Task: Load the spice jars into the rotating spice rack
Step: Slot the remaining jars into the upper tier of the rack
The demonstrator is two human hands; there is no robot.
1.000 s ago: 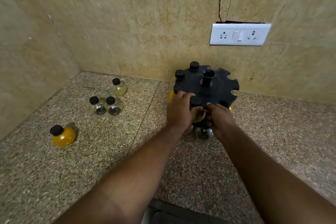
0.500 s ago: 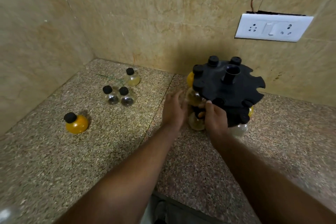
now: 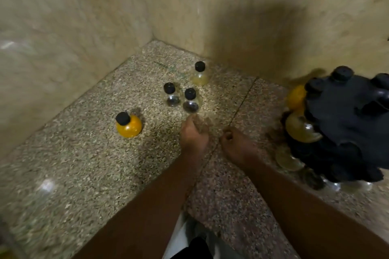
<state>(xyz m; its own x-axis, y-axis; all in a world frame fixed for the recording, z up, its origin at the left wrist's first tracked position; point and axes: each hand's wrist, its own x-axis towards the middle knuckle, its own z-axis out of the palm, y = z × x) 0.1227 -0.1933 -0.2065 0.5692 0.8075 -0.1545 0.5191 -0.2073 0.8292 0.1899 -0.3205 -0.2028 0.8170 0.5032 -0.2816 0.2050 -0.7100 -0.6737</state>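
Observation:
The black rotating spice rack (image 3: 345, 124) stands at the right edge, with several round jars hanging in its slots. On the speckled counter (image 3: 84, 164) stand loose jars with black caps: an orange-filled jar (image 3: 128, 125), two clear jars (image 3: 172, 97) (image 3: 190, 103) side by side, and a pale yellow jar (image 3: 199, 75) behind them. My left hand (image 3: 193, 134) hovers just in front of the nearer clear jar, fingers blurred and holding nothing. My right hand (image 3: 237, 145) is beside it, loosely curled and empty, left of the rack.
Tiled walls (image 3: 63, 27) meet in a corner behind the jars. The counter's front edge runs below my forearms.
Both hands have left the rack and moved left toward the loose jars. The view has swung left, so the rack now sits at the right edge.

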